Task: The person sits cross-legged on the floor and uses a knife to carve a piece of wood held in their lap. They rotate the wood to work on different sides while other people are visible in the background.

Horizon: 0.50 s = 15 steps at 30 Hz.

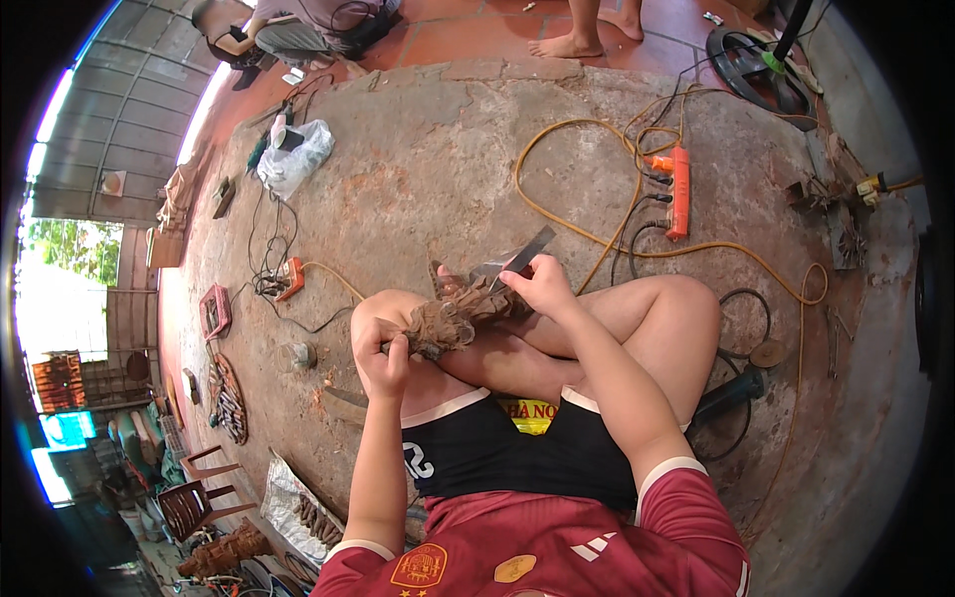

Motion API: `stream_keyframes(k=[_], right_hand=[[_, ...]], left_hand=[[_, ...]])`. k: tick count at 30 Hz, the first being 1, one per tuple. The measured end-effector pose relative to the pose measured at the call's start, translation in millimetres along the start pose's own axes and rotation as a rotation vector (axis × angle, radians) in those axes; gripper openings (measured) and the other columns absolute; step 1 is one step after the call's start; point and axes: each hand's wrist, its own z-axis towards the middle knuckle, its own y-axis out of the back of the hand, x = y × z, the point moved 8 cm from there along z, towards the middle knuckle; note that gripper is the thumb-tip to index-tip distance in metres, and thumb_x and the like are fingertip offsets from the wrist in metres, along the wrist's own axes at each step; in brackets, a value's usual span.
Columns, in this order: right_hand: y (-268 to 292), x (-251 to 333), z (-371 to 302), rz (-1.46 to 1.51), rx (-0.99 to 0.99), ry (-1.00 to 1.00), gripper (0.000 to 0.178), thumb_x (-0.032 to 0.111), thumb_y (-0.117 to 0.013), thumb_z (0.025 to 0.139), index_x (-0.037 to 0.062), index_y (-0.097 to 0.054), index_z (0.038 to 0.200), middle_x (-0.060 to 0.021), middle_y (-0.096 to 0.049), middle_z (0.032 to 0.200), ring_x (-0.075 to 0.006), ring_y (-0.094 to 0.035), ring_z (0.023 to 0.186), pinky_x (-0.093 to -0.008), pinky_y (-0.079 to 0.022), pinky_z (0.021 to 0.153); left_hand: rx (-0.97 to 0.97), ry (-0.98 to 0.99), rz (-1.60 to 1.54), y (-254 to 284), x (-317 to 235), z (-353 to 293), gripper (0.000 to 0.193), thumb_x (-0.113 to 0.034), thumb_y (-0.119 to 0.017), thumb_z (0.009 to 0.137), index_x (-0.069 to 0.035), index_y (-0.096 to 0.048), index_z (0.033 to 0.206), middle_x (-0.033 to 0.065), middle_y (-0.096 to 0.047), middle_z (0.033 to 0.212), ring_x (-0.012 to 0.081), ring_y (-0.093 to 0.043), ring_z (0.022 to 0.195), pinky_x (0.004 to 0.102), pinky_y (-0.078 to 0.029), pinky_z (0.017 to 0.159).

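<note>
Across my folded legs lies a brown wood carving [443, 326] with a rough, deeply cut surface. My left hand [388, 356] is closed at its left end, thumb and fingers curled against the wood. Above the right part of the carving, my right hand [543, 289] grips a flat grey metal carving blade [530, 249]. One end of the blade sticks out up and to the right past my fingers; its lower tip points down at the wood. Whether that tip touches the wood I cannot tell.
An orange power strip [678, 194] with plugs and a looped yellow cord [557, 124] lies ahead right. A smaller orange socket block [289, 279], a plastic bag [298, 159] and a pink basket [214, 310] are left. A round-based stand [761, 75] and two people are farther off.
</note>
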Motion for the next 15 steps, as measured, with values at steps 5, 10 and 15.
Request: stream_keyframes(k=[5, 10, 15], right_hand=[[-27, 1, -6, 0.197, 0.157, -0.061, 0.020, 0.015, -0.076, 0.083, 0.0000, -0.073, 0.096, -0.0063, -0.073, 0.083, -0.0114, -0.066, 0.076, -0.0288, -0.053, 0.070], [-6, -8, 3, 0.072, 0.041, -0.013, 0.017, 0.014, -0.076, 0.084, 0.0003, -0.072, 0.095, -0.0060, -0.072, 0.085, -0.0116, -0.066, 0.077, -0.0291, -0.053, 0.070], [-21, 0, -3, 0.231, 0.132, -0.053, 0.019, 0.014, -0.076, 0.084, -0.0001, -0.072, 0.096, -0.0071, -0.072, 0.085, -0.0115, -0.066, 0.077, -0.0295, -0.053, 0.071]], left_hand=[[-0.007, -0.014, -0.024, 1, -1, 0, 0.009, 0.000, -0.055, 0.076, 0.001, -0.051, 0.068, 0.0107, -0.059, 0.067, 0.0193, -0.057, 0.067, 0.0319, -0.050, 0.072], [0.001, -0.008, -0.023, -2, -1, 0, 0.009, 0.001, -0.055, 0.075, 0.001, -0.051, 0.067, 0.0104, -0.058, 0.067, 0.0190, -0.056, 0.067, 0.0318, -0.050, 0.072], [-0.009, -0.033, -0.038, 1, 0, 0, 0.010, 0.003, -0.058, 0.074, 0.000, -0.051, 0.067, 0.0104, -0.058, 0.068, 0.0196, -0.057, 0.066, 0.0302, -0.048, 0.067]])
